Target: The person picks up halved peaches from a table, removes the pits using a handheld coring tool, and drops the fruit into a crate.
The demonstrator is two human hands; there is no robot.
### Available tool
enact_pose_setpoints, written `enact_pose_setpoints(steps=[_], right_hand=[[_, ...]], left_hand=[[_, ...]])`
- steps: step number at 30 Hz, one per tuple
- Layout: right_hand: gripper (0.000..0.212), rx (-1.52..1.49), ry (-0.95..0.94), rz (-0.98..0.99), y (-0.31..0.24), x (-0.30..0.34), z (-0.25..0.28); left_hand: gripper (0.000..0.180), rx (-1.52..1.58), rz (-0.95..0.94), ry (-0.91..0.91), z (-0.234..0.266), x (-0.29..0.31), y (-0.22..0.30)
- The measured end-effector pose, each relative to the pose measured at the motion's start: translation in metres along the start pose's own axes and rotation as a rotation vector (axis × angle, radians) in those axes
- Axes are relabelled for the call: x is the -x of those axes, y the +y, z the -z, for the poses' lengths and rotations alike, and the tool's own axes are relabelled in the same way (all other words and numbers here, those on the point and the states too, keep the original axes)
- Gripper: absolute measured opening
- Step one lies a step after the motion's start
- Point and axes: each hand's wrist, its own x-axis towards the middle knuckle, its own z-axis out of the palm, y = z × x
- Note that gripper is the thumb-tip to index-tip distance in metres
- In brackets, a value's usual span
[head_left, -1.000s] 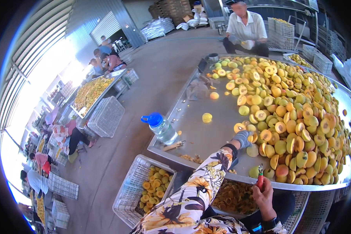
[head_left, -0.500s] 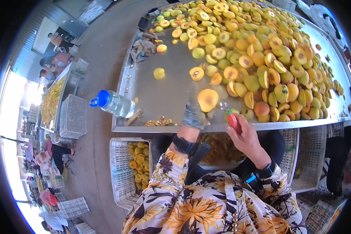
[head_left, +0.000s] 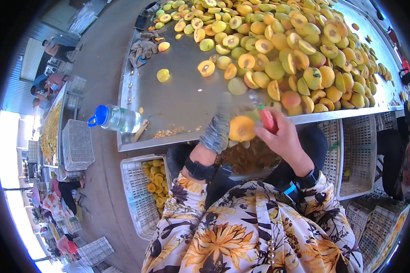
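My left hand point(head_left: 217, 129), in a grey glove, is at the near edge of the metal table, its fingertips smeared by motion. It holds a peach half point(head_left: 242, 128), whose orange cut face is turned up with no stone visible in it. Just above that half is a blurred yellow-green piece of peach point(head_left: 249, 115). My right hand point(head_left: 282, 136) is wrapped round the red handle of a small pitting tool point(head_left: 267, 119); its metal tip is blurred and points away from me. The right thumb lies against the peach half's edge.
Halved peaches point(head_left: 278, 50) are heaped across the metal table point(head_left: 177, 98). A blue-capped water bottle point(head_left: 116, 118) overhangs its left edge, near peach stones point(head_left: 167, 132) and a grey glove point(head_left: 142, 51). Below stands a white crate point(head_left: 134, 200) holding peach halves. Other people work at far left.
Both hands have come nearer to me, and the peach half is now below the table's edge. The right thumb has closed in on that half. The whole view has shifted slightly.
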Motion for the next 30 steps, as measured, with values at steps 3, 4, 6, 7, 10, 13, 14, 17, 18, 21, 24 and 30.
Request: enact_pose_setpoints(steps=[3, 4, 6, 7, 10, 13, 14, 17, 18, 21, 24, 30], right_hand=[[0.042, -0.048, -0.251, -0.083, -0.005, 0.000, 0.003], [0.039, -0.158, -0.196, -0.131, 0.005, 0.003, -0.006], [0.035, -0.270, -0.134, -0.178, 0.005, 0.000, -0.008], [0.032, -0.547, -0.156, -0.362, 0.002, -0.002, -0.005], [0.026, -0.802, -0.169, -0.560, -0.009, -0.001, -0.020], [0.026, -0.566, -0.041, -0.338, -0.012, 0.005, -0.045], [0.026, -0.250, 0.054, -0.168, -0.007, 0.007, -0.043], [0.028, 0.045, 0.086, -0.067, -0.006, 0.016, -0.035], [0.026, 0.036, 0.015, -0.054, -0.003, 0.020, -0.037], [0.023, 0.077, -0.095, -0.055, 0.001, 0.026, -0.039], [0.021, 0.191, -0.136, -0.054, 0.004, 0.028, -0.037], [0.018, 0.323, -0.213, 0.000, 0.006, 0.037, -0.035]], left_hand=[[0.073, -0.040, 0.020, -0.128, -0.002, -0.006, -0.002], [0.076, 0.009, 0.031, -0.185, -0.001, -0.007, -0.004], [0.076, -0.009, -0.056, -0.166, 0.008, 0.000, -0.012], [0.075, -0.025, -0.146, -0.144, 0.014, 0.001, -0.018], [0.064, -0.075, -0.375, 0.094, 0.021, -0.007, -0.048], [0.050, -0.258, -0.505, 0.442, 0.047, -0.024, -0.063], [0.049, 0.019, -0.336, 0.383, 0.033, -0.016, -0.051], [0.048, 0.273, -0.175, 0.379, 0.017, -0.006, -0.030], [0.048, 0.251, -0.175, 0.326, 0.017, -0.003, -0.027], [0.046, 0.242, -0.192, 0.236, 0.011, 0.002, -0.023], [0.043, 0.216, -0.191, 0.189, 0.011, 0.003, -0.027], [0.035, 0.041, -0.255, 0.232, 0.016, -0.001, -0.033]])
